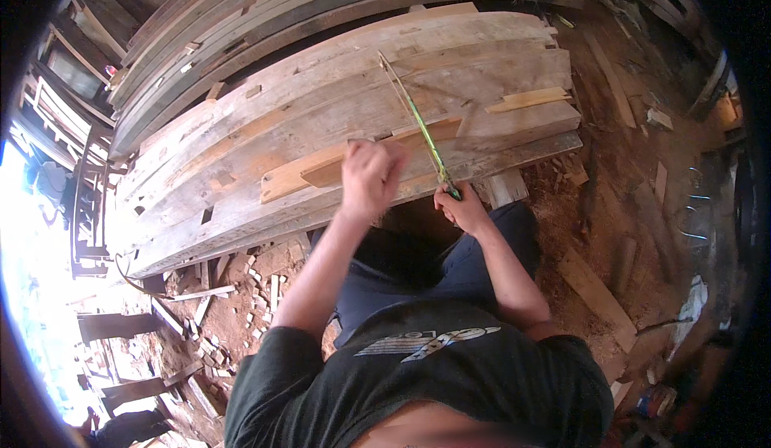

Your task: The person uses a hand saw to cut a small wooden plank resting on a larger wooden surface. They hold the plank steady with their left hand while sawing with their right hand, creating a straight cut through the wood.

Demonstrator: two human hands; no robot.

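Your right hand: the right hand (pixel 459 205) is closed around the handle of the green saw, at the near edge of the surface (pixel 241 139).
Green saw: your green saw (pixel 422 123) slants from your grip toward the far left, its slim frame and thin blade crossing above the right part of the narrow board; you cannot tell from this view whether the blade touches wood.
Your left hand: the left hand (pixel 373 176), to the left of the saw and apart from your right one, has its fingers curled over the boards; it is blurred, so whether it grips or presses anything cannot be told.
Narrow board: the narrow board (pixel 324 175) lies on the surface, running from left of your left hand to right of the saw.
Pale board: the pale board (pixel 281 184) shows just to the left of it, with a small hole near its left end.
Loose strip: a light wooden strip (pixel 528 99) rests on the surface, to the right of the saw.
Far side: long beams (pixel 265 16) lie stacked beyond your surface.
Floor: small wood blocks (pixel 255 297) lie scattered at near left, and a flat plank (pixel 596 298) lies at near right.
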